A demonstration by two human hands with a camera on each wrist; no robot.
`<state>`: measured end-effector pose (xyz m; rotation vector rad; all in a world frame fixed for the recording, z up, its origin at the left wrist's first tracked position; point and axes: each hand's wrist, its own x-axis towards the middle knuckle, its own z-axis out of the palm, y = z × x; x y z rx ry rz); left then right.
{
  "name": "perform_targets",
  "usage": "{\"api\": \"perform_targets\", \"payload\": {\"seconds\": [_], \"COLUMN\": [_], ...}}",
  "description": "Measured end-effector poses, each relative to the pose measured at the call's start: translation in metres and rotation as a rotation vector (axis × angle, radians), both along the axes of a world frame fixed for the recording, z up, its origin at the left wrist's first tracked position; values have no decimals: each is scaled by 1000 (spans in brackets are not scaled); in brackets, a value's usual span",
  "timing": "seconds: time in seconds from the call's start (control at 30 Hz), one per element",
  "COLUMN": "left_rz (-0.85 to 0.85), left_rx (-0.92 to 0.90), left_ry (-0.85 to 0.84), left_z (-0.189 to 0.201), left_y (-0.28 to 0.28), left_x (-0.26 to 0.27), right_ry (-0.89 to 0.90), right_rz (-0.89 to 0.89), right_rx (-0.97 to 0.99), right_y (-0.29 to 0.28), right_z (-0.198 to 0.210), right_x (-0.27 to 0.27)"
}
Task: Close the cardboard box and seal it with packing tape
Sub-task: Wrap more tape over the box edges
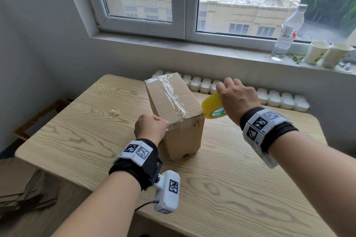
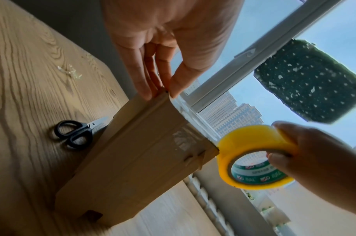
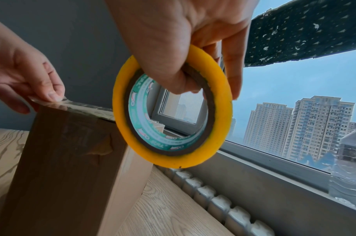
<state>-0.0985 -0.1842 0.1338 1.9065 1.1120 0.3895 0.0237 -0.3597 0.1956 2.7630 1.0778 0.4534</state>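
Note:
A closed cardboard box (image 1: 174, 100) stands on the wooden table (image 1: 73, 131), with a clear tape strip (image 1: 173, 98) running along its top seam. My left hand (image 1: 154, 125) pinches a tape end at the box's near top-left corner; in the left wrist view its fingertips (image 2: 146, 94) and thumb clamp that corner of the box (image 2: 136, 156). My right hand (image 1: 237, 98) grips the yellow tape roll (image 1: 212, 107) against the box's near top-right corner. The thumb goes through the roll (image 3: 173, 111) and the fingers lie outside it. Clear tape spans the near top edge between the hands.
Black-handled scissors (image 2: 76, 132) lie on the table left of the box. A crumpled tape scrap (image 1: 114, 112) sits further left. A radiator (image 1: 273, 98) runs behind the table. The sill holds a plastic bottle (image 1: 287, 32) and two paper cups (image 1: 317, 52). Flattened cardboard (image 1: 23, 184) is stacked at lower left.

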Motion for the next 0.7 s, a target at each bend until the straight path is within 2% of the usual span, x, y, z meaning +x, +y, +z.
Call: {"api": "perform_targets", "payload": {"seconds": [0.13, 0.27, 0.47, 0.7], "left_rz": [-30, -40, -284, -346], "left_rx": [73, 61, 218, 315], "left_ry": [33, -13, 24, -132], "left_z": [1, 3, 4, -5], "left_y": [1, 8, 9, 15], "left_x": [-1, -4, 0, -9], "right_ry": [6, -13, -24, -16], "right_rz": [16, 29, 22, 27], "right_rx": [9, -1, -26, -21], "right_y": [1, 2, 4, 6], "right_z": [1, 0, 0, 1], "right_x": [2, 2, 2, 2]}}
